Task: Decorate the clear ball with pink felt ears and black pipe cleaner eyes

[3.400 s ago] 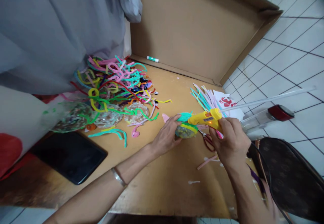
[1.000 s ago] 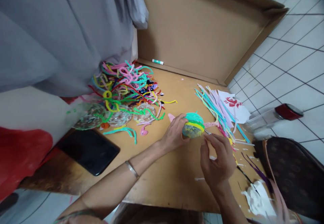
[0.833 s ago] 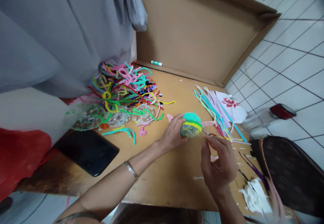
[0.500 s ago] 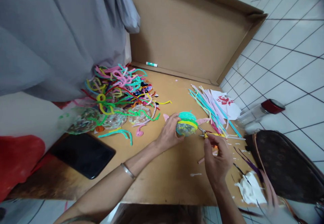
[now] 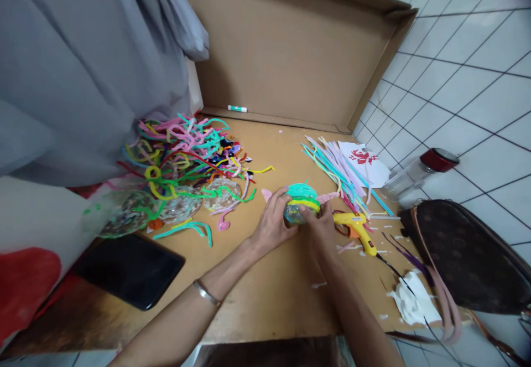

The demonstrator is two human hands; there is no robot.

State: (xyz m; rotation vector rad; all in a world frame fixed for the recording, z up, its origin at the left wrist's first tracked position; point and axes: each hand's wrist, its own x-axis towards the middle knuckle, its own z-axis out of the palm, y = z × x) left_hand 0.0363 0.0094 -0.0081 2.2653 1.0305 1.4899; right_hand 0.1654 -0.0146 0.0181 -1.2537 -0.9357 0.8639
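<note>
A round craft ball (image 5: 302, 192), turquoise above and green, yellow and grey below, rests at the middle of the table between my hands. Pink pieces stick out on both of its sides. My left hand (image 5: 272, 220) grips its left side. My right hand (image 5: 321, 224) presses on its lower right front with the fingers. Just right of my right hand lies a yellow glue gun (image 5: 357, 228) on the table. Beyond it is a bundle of straight pastel pipe cleaners (image 5: 338, 168).
A tangled heap of pipe cleaners (image 5: 186, 151), clear discs (image 5: 222, 194) and a black phone (image 5: 133, 270) are at the left. At the right are a bottle (image 5: 418, 173), a brown bag (image 5: 464, 251) and crumpled tissue (image 5: 415, 299). A cardboard box (image 5: 282, 51) stands behind.
My right hand has moved left from beside the glue gun onto the ball, leaving the gun in plain view. My left hand still holds the ball. The view has shifted slightly.
</note>
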